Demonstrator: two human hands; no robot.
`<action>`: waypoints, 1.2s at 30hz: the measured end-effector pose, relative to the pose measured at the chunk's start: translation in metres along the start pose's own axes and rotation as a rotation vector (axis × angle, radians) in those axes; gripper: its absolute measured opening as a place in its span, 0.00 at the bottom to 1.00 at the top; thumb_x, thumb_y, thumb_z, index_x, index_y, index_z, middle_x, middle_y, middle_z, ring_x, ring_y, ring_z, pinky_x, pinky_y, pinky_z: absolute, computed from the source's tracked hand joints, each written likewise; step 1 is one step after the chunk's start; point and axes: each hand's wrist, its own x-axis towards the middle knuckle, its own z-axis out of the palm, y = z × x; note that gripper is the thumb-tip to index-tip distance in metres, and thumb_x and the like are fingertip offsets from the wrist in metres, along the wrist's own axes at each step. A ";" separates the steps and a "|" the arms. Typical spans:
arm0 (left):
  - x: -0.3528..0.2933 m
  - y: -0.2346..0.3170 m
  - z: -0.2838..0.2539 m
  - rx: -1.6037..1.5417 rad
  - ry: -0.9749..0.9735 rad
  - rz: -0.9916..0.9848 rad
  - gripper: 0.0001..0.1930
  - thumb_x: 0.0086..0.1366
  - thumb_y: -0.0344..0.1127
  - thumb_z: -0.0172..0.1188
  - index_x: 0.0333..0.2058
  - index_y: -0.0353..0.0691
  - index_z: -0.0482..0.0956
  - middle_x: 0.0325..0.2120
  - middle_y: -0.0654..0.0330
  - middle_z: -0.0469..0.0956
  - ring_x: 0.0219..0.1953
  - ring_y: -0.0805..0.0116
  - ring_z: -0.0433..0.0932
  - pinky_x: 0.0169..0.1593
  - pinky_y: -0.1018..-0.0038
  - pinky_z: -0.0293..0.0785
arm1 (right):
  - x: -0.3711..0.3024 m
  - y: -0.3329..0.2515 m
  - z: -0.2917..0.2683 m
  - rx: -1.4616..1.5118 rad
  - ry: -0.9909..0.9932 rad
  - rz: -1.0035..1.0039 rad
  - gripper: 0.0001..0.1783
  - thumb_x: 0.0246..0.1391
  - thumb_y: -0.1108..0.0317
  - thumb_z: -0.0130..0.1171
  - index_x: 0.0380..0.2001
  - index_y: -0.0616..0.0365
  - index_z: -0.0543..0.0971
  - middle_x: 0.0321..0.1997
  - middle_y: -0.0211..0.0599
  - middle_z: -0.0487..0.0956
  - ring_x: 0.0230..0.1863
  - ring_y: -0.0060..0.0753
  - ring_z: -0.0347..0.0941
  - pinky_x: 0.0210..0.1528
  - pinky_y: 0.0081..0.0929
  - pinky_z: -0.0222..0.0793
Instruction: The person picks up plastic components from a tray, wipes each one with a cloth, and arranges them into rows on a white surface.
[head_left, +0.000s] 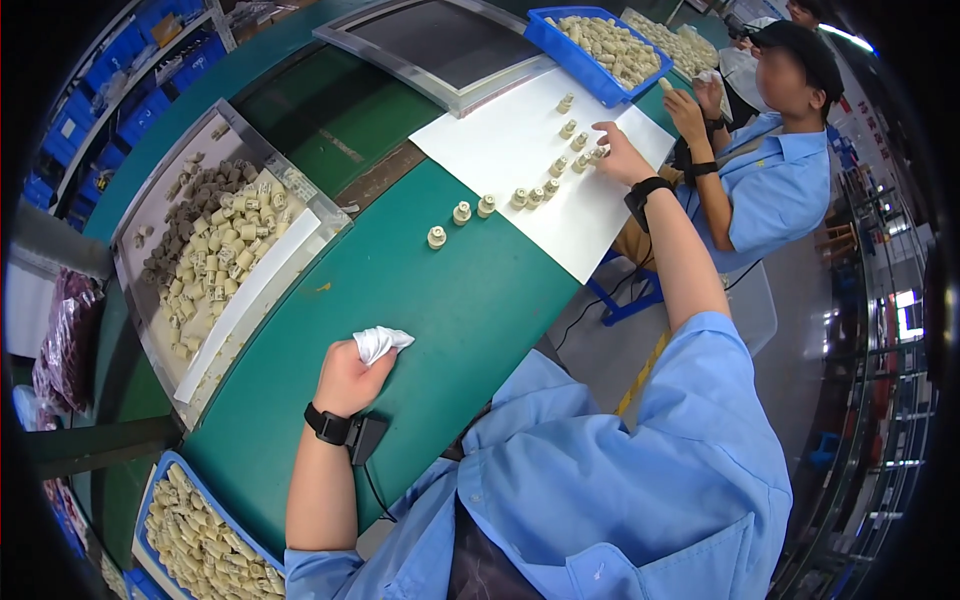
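My left hand [345, 378] is closed around a crumpled white cloth [380, 344] above the green tabletop [440, 290]. Stretched out to the far right, my right hand [626, 160] has its fingers apart. Its fingertips are beside a small cream cylindrical part [600, 153] with a metal-looking top; whether they touch it is hard to see. Several like parts stand upright in a loose row on a white sheet [490, 140]. The row continues onto the green surface, ending with one part [436, 237] nearest my left hand.
A framed tray [325, 222] at left holds cream and brown parts. Blue bins of cream parts stand at far right [590, 88] and near left [160, 490]. A dark framed panel [440, 50] lies at the back. A co-worker [770, 160] sits at right, holding a part.
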 end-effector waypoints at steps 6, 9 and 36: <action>0.001 0.004 -0.002 0.009 0.000 0.000 0.09 0.59 0.26 0.58 0.38 0.35 0.82 0.30 0.57 0.83 0.32 0.69 0.80 0.39 0.76 0.74 | -0.014 -0.069 0.011 -0.259 0.186 -0.033 0.40 0.45 0.61 0.61 0.62 0.51 0.60 0.55 0.51 0.68 0.52 0.53 0.72 0.54 0.41 0.70; 0.000 -0.001 0.001 0.001 -0.005 0.029 0.09 0.59 0.27 0.57 0.38 0.36 0.82 0.31 0.54 0.82 0.32 0.63 0.81 0.39 0.74 0.74 | -0.008 -0.072 0.013 -0.335 0.124 -0.009 0.37 0.47 0.60 0.59 0.61 0.52 0.61 0.54 0.51 0.69 0.52 0.54 0.72 0.52 0.43 0.71; -0.001 -0.003 -0.010 0.071 -0.104 0.002 0.09 0.58 0.26 0.55 0.36 0.39 0.82 0.30 0.56 0.82 0.32 0.64 0.81 0.40 0.72 0.75 | -0.123 -0.280 0.054 0.201 0.024 -0.695 0.10 0.53 0.73 0.58 0.39 0.58 0.73 0.32 0.38 0.78 0.30 0.34 0.77 0.32 0.28 0.73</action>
